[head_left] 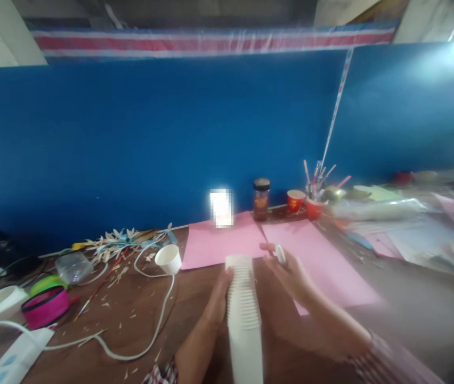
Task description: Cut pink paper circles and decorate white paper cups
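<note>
Ribbed off-white strip (243,304), lengthwise over brown tabletop (131,325), ribs toward far end. Judged at risk of twisting or slipping sideways, owing to visible support along one edge only; ribs judged liable to lift or flatten under uneven pressure. Also judged possible: dropping of small white object (280,254) from a light hold, or shifting of pink sheets (318,256) by brushing of the right forearm. With respect to fingers: directly beside left hand (216,301), touching at left edge; apart from right hand (293,274), to its left. Left fingers against strip; closure around underside hidden, cannot be told. Right fingers partly spread, apparently pinching small white object; exact grip blurred.
</note>
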`<state>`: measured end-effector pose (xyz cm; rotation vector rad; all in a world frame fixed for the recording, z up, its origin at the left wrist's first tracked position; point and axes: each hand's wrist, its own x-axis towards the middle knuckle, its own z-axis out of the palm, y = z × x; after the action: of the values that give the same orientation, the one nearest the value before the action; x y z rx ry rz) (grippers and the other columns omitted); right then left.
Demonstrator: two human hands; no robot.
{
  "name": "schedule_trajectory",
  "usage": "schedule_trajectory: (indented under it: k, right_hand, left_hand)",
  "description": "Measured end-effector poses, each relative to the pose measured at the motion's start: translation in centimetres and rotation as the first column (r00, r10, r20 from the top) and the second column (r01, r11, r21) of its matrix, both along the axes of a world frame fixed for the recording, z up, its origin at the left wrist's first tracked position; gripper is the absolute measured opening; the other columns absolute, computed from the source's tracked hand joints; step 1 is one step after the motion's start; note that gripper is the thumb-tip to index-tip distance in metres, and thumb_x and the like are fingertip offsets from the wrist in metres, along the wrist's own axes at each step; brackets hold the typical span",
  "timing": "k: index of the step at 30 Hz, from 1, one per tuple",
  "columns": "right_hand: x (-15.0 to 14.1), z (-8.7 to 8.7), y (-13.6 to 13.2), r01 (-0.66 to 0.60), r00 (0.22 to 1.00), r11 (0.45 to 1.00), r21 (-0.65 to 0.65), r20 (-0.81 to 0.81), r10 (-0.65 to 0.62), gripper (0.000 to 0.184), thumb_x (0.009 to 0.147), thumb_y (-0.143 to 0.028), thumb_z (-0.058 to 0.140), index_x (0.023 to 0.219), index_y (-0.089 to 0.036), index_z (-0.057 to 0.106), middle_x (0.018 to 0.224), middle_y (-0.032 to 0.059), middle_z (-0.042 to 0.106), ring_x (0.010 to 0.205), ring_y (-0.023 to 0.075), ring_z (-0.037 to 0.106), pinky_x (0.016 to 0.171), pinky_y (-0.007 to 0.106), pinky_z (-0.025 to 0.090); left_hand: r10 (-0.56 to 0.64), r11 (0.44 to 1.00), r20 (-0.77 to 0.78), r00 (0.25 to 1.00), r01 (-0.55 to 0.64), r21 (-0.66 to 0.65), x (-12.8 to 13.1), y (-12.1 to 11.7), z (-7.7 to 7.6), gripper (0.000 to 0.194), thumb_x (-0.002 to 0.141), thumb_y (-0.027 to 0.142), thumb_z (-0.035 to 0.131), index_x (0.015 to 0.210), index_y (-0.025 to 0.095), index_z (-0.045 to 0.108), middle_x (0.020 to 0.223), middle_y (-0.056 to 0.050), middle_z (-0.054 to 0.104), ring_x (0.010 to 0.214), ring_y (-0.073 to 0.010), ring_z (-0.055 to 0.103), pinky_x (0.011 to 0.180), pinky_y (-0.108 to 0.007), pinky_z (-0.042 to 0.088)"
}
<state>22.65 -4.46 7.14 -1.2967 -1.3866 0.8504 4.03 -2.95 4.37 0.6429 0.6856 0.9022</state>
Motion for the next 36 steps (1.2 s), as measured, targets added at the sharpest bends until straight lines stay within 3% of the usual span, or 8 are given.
schedule_trajectory:
  k: [3,6,8,13,22,31,34,36]
  right_hand:
    - [0.1,0.8,1.5,-0.185,0.982,0.982,-0.022,0.017,0.186,0.038,0.086,-0.05,0.052,0.097,-0.017,0.066,0.071,0.0025,0.063,0.061,0.0153,0.056,0.059,0.028,0.046]
    - [-0.5,0.5,2.2,-0.286,0.958,0.958,-0.017,0.014,0.286,0.042,0.087,-0.051,0.051,0.065,-0.017,0.061,0.061,0.0007,0.058,0.059,0.0142,0.054,0.058,0.026,0.043]
    - [-0.7,-0.1,2.4,-0.318,0.948,0.948,-0.019,0.007,0.318,0.044,0.087,-0.051,0.05,0.06,-0.017,0.056,0.057,-0.0006,0.055,0.057,0.0131,0.052,0.057,0.025,0.042]
    - [-0.8,-1.2,3.1,-0.349,0.937,0.935,-0.062,-0.039,0.348,0.033,0.084,-0.045,0.058,0.067,-0.017,0.057,0.06,-0.0015,0.056,0.057,0.0126,0.053,0.056,0.024,0.042]
    - [0.3,-0.4,4.0,-0.425,0.903,0.89,-0.167,-0.142,0.405,0.03,0.072,-0.043,0.071,0.068,-0.015,0.062,0.054,-0.0045,0.05,0.05,0.0081,0.041,0.047,0.021,0.031]
    - [0.8,-1.4,4.7,-0.454,0.882,0.863,-0.223,-0.249,0.4,0.036,0.067,-0.046,0.075,0.068,-0.015,0.057,0.051,-0.0066,0.044,0.047,0.0066,0.036,0.043,0.02,0.024]
    - [0.6,-1.7,4.8,-0.428,0.88,0.884,-0.19,-0.31,0.36,0.039,0.068,-0.05,0.074,0.07,-0.016,0.056,0.052,-0.0068,0.043,0.046,0.0063,0.036,0.043,0.02,0.024]
    - [1.2,-1.7,5.2,-0.344,0.895,0.925,-0.161,-0.354,0.271,0.04,0.069,-0.054,0.071,0.073,-0.017,0.055,0.052,-0.008,0.039,0.045,0.0058,0.033,0.042,0.019,0.022]
  left_hand:
    - [-0.021,0.999,0.044,0.999,0.019,0.041,0.3,-0.4,0.0,0.062,0.076,0.048,0.066,0.126,0.014,0.055,0.097,-0.012,0.07,0.087,-0.0265,0.067,0.083,-0.036,0.051]
    - [-0.111,0.993,0.055,0.992,0.113,-0.045,0.4,-0.5,0.1,0.072,0.075,0.067,0.053,0.119,0.01,0.06,0.088,-0.013,0.07,0.078,-0.0257,0.067,0.077,-0.037,0.053]
    - [-0.14,0.982,0.034,0.99,0.143,-0.123,0.2,-0.5,0.2,0.076,0.076,0.072,0.046,0.112,0.008,0.063,0.08,-0.013,0.07,0.071,-0.0238,0.067,0.073,-0.036,0.054]
    - [-0.165,0.967,0.036,0.986,0.169,-0.189,0.1,-0.2,0.4,0.07,0.078,0.069,0.045,0.105,0.008,0.066,0.074,-0.012,0.07,0.063,-0.021,0.066,0.068,-0.034,0.055]
    - [-0.193,0.943,0.081,0.978,0.207,-0.261,0.9,0.1,1.2,0.062,0.08,0.063,0.051,0.107,0.009,0.065,0.079,-0.012,0.071,0.072,-0.024,0.068,0.063,-0.033,0.055]
    - [-0.267,0.932,0.095,0.959,0.282,-0.228,1.0,0.7,0.2,0.073,0.079,0.07,0.044,0.096,0.003,0.067,0.071,-0.014,0.069,0.058,-0.0202,0.065,0.06,-0.03,0.052]
    - [-0.25,0.944,0.039,0.968,0.252,-0.211,1.1,0.6,0.3,0.067,0.08,0.066,0.047,0.106,0.007,0.065,0.074,-0.013,0.07,0.064,-0.0223,0.066,0.063,-0.032,0.053]
    - [-0.242,0.946,0.027,0.97,0.242,-0.216,1.1,0.5,0.3,0.065,0.081,0.064,0.048,0.112,0.008,0.063,0.076,-0.012,0.07,0.067,-0.0231,0.067,0.064,-0.032,0.053]
